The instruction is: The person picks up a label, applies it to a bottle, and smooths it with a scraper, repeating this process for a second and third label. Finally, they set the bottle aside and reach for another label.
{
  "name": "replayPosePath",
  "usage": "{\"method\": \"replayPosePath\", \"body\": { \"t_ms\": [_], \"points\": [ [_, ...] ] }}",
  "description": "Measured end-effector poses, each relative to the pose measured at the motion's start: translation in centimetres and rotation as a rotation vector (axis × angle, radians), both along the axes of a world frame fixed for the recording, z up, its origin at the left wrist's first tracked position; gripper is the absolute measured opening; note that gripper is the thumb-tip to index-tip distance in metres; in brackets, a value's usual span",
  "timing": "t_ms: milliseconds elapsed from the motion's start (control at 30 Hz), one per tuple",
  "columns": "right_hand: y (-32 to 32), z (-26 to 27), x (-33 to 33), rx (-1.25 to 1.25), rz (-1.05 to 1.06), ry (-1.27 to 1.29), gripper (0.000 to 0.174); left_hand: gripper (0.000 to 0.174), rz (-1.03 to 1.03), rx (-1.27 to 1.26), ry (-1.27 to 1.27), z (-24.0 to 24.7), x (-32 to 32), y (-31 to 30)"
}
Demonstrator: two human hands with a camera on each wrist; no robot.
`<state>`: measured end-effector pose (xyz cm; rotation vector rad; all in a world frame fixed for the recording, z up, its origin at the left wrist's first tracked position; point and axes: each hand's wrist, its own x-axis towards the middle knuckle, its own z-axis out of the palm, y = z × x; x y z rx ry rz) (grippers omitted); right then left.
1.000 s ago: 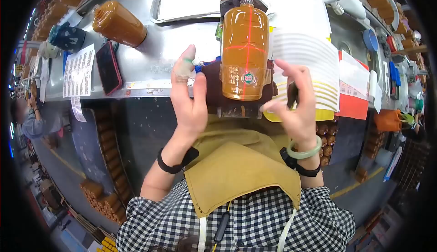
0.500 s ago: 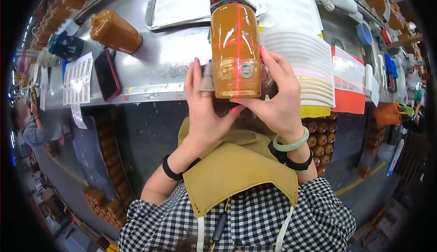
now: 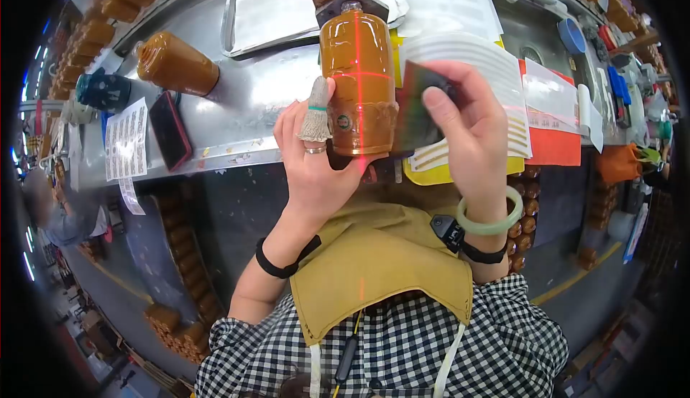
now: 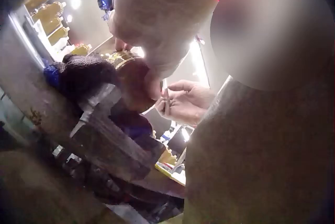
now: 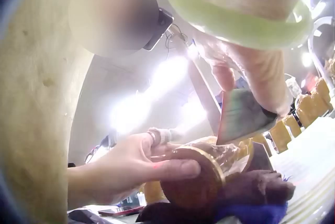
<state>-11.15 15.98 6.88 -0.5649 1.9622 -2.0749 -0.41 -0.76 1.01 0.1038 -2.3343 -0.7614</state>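
Note:
An amber bottle (image 3: 359, 60) lies with its neck against a dark metal holder (image 3: 352, 2), red laser lines crossing it. Around its lower left side curl the fingers of the left hand (image 3: 309, 153), thumb at the base; one finger wears a cloth cover. Between thumb and fingers the right hand (image 3: 474, 125) pinches a dark flat square piece (image 3: 420, 107) beside the bottle's right side. In the right wrist view the piece (image 5: 245, 116) stands above the bottle, whose base (image 5: 193, 177) the left thumb touches. A clear film wraps the bottle's lower part.
A second amber bottle (image 3: 177, 63), a dark teal jar (image 3: 103, 90), a label sheet (image 3: 126, 139) and a phone (image 3: 170, 130) are at left. A tray (image 3: 228, 20) is behind; striped white sheets (image 3: 460, 53) and a red sheet (image 3: 553, 146) are at right.
The right hand has left the bottle and now holds the dark piece. The left hand has closed around the bottle's lower side. Bottle and holder appear farther left in the head view.

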Motion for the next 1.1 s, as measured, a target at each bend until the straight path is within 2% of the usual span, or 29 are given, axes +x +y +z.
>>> {"method": "replayPosePath", "body": {
  "t_ms": [100, 233, 267, 300, 367, 400, 467, 500, 567, 600, 633, 700, 833, 967, 1067, 1100],
  "points": [
    [-2.0, 0.2, 1.9, 0.198, -0.002, 0.186, 0.022, 0.084, 0.034, -0.137, -0.020, -0.4, 0.0, -0.5],
    [-1.1, -2.6, 0.8, 0.477, -0.210, 0.508, 0.020, 0.083, -0.023, -0.086, -0.039, 0.0, 0.6, -0.8],
    [-0.2, -2.9, 0.3, 0.674, -0.242, 0.438, 0.016, 0.083, -0.017, -0.051, -0.058, -0.3, 0.7, -0.9],
    [0.8, -4.7, -0.7, 0.708, -0.214, 0.418, 0.017, 0.084, -0.013, -0.015, -0.078, -0.5, 0.8, -1.0],
    [1.2, -5.2, -0.9, 0.564, -0.282, 0.387, 0.016, 0.087, -0.038, -0.040, -0.080, -0.9, 0.7, -1.7],
    [0.9, -4.5, -0.7, 0.569, -0.282, 0.381, 0.016, 0.092, -0.054, -0.062, -0.097, -1.0, 0.8, -1.7],
    [-0.8, -2.0, 0.2, 0.359, -0.284, 0.363, 0.015, 0.091, -0.054, -0.071, -0.105, -0.7, 0.9, -1.6],
    [-1.5, -1.5, 0.8, 0.355, -0.286, 0.359, 0.015, 0.090, -0.049, -0.082, -0.104, -0.5, 0.8, -1.6],
    [-2.4, -0.8, 2.0, 0.264, -0.126, 0.373, 0.015, 0.089, -0.048, -0.051, -0.118, -0.4, 0.9, -1.5],
    [-2.3, -1.7, 1.8, 0.380, -0.157, 0.473, 0.016, 0.088, -0.045, -0.015, -0.131, -0.4, 1.0, -1.4],
    [-1.8, -2.8, 1.2, 0.381, -0.157, 0.471, 0.016, 0.088, -0.046, -0.014, -0.134, -0.7, 1.1, -1.4],
    [-0.2, -4.6, -0.5, 0.643, -0.337, 0.477, 0.014, 0.086, -0.035, 0.069, -0.121, -1.4, 1.2, -1.4],
    [0.8, -3.6, -0.9, 0.521, -0.352, 0.482, 0.014, 0.085, -0.052, 0.112, -0.102, -0.8, 1.1, -1.1],
    [-1.5, -1.5, 1.3, 0.210, -0.190, 0.320, 0.016, 0.085, -0.045, -0.075, -0.099, 1.0, 1.3, -0.8],
    [-1.7, -2.9, 1.5, 0.255, -0.111, 0.317, 0.016, 0.086, -0.039, -0.111, -0.082, 0.7, 1.2, -0.7],
    [-1.2, -4.4, 0.6, 0.383, -0.181, 0.367, 0.016, 0.087, -0.041, -0.102, -0.051, 0.4, 1.1, -0.6]
  ]
}}
